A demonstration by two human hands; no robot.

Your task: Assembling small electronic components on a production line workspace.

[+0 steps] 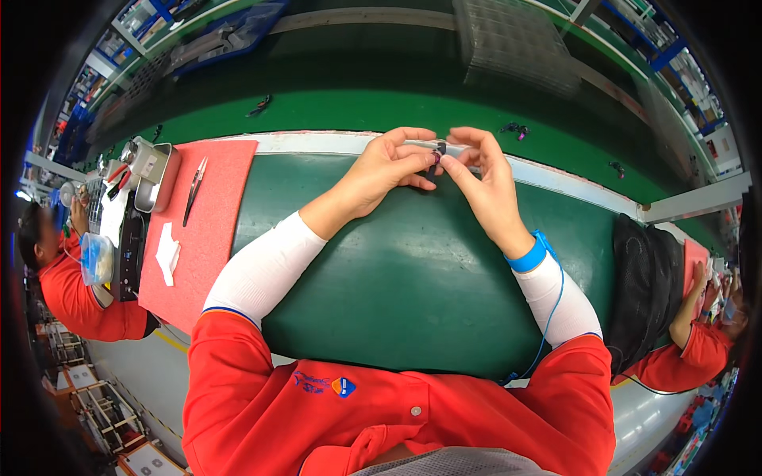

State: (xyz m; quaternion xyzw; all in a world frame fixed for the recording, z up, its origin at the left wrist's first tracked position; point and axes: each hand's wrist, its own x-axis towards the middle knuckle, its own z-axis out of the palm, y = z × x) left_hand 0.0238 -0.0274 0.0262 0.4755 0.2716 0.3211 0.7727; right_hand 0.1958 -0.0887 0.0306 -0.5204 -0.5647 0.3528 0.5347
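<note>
Near the far edge of the smooth green tabletop (397, 274), my left hand (379, 172) pinches a small, slim black-and-purple part (436, 161); my curled right hand (488, 178) thumbs it. Probably light, stiff, fragile: I'd grip its black ends.

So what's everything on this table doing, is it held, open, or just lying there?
Left hand: pinching the part
Right hand: pinching the part
Part: held between both hands
Tweezers: lying on the mat
Tissue: lying on the mat
Mat: lying flat
Tin: open-topped
Strap: worn
Black fabric: rumpled
</note>
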